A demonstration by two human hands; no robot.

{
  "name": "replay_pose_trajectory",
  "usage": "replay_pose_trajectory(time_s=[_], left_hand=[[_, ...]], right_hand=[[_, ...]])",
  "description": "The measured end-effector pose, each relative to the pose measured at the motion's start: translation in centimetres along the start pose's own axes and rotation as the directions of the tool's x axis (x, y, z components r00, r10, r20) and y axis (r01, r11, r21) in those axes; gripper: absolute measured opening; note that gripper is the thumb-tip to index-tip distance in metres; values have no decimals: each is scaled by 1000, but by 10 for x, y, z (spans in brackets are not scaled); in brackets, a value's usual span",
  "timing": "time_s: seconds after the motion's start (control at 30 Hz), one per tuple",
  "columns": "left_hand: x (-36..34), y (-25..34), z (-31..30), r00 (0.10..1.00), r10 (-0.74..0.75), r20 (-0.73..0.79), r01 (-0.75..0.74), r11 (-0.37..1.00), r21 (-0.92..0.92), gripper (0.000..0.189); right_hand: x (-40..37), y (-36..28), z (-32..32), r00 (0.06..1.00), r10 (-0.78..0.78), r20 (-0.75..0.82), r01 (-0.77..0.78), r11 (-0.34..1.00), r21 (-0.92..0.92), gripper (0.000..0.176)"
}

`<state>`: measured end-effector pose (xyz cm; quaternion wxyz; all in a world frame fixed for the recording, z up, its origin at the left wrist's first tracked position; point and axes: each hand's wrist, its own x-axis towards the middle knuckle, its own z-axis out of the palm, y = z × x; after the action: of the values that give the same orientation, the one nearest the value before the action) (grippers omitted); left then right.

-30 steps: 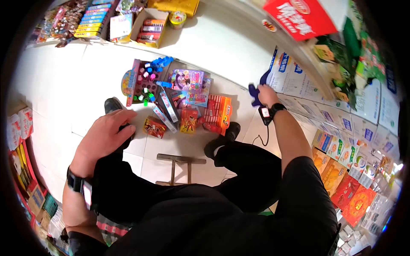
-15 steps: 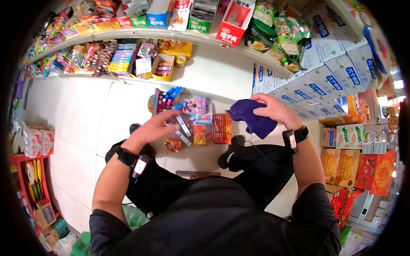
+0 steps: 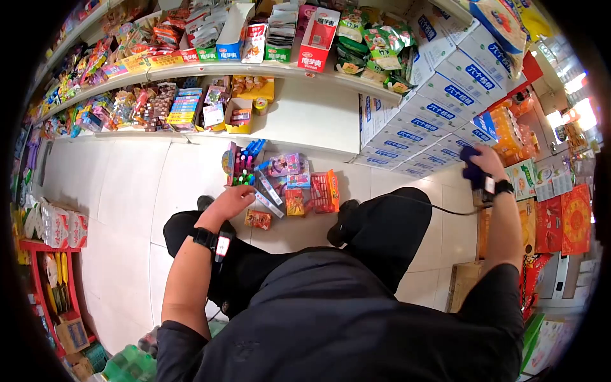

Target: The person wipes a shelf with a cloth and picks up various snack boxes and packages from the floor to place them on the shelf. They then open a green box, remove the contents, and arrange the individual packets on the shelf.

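Note:
My right hand [image 3: 489,163] is out at the right, closed on a dark purple cloth [image 3: 472,168], beside the stacked white cartons. My left hand [image 3: 233,202] hovers near the small goods on the floor, its fingers bent and close together; whether anything is between them is hidden. Just right of it lie white slim packs [image 3: 270,191], a purple box [image 3: 284,165] and an orange-red basket-like pack [image 3: 325,191]. Behind it stands a box of blue and pink tubes [image 3: 244,162]. A small red-brown pack [image 3: 258,219] lies nearest my feet.
Ahead runs a shelf [image 3: 318,118] with snacks on two levels. White cartons [image 3: 439,108] are stacked at the right. A red rack [image 3: 60,286] stands at the left. A thin black cable crosses from my right knee towards my right wrist.
My right hand has swung far to the right, carrying the purple cloth. My left hand has drawn its fingers in and moved slightly down and left. The view has shifted.

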<state>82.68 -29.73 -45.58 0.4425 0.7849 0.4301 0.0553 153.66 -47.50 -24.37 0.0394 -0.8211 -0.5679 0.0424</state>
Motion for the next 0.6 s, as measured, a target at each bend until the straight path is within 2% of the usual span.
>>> replay_pose_trajectory(time_s=[0.07, 0.13, 0.2, 0.23, 0.27, 0.33, 0.4, 0.43, 0.47, 0.5, 0.57, 0.6], left_hand=[[6, -5, 6, 999, 9, 47, -16, 990, 142, 46], [11, -4, 6, 998, 52, 21, -54, 989, 137, 45], [8, 6, 8, 998, 11, 70, -24, 981, 191, 45], [8, 4, 8, 997, 22, 77, -36, 981, 191, 44], [12, 2, 8, 997, 26, 66, -38, 981, 192, 44], [20, -7, 12, 997, 53, 52, -64, 968, 242, 43], [18, -18, 11, 996, 85, 17, -87, 979, 184, 42], [19, -18, 12, 994, 104, 15, -105, 971, 213, 41], [15, -18, 10, 993, 118, 8, -117, 975, 190, 40], [-2, -19, 0, 998, 62, -30, -55, 979, 195, 40], [-4, -13, 3, 1000, 15, -15, -12, 979, 203, 41], [-14, -20, 0, 998, -7, -55, 18, 980, 196, 41]], right_hand=[[-46, 30, -66, 993, 121, -14, -120, 991, 56, 47], [-74, 23, -108, 980, 139, -142, -133, 990, 53, 43], [-84, 14, -155, 965, 211, -158, -204, 977, 61, 40], [-79, 36, -155, 970, 160, -183, -163, 987, 0, 38], [-79, 36, -162, 950, 87, -299, -117, 990, -84, 38], [-82, -11, -181, 895, 54, -443, -161, 965, -206, 37], [-56, -5, -178, 867, 11, -498, -136, 967, -214, 37], [-60, 8, -184, 842, 13, -540, -171, 955, -242, 36], [-50, 22, -181, 839, -13, -543, -151, 955, -256, 37], [-29, 17, -178, 838, -45, -544, -112, 961, -251, 36], [-50, 46, -181, 865, -32, -501, -134, 947, -291, 37], [-43, 51, -187, 884, -52, -464, -116, 938, -326, 38]])
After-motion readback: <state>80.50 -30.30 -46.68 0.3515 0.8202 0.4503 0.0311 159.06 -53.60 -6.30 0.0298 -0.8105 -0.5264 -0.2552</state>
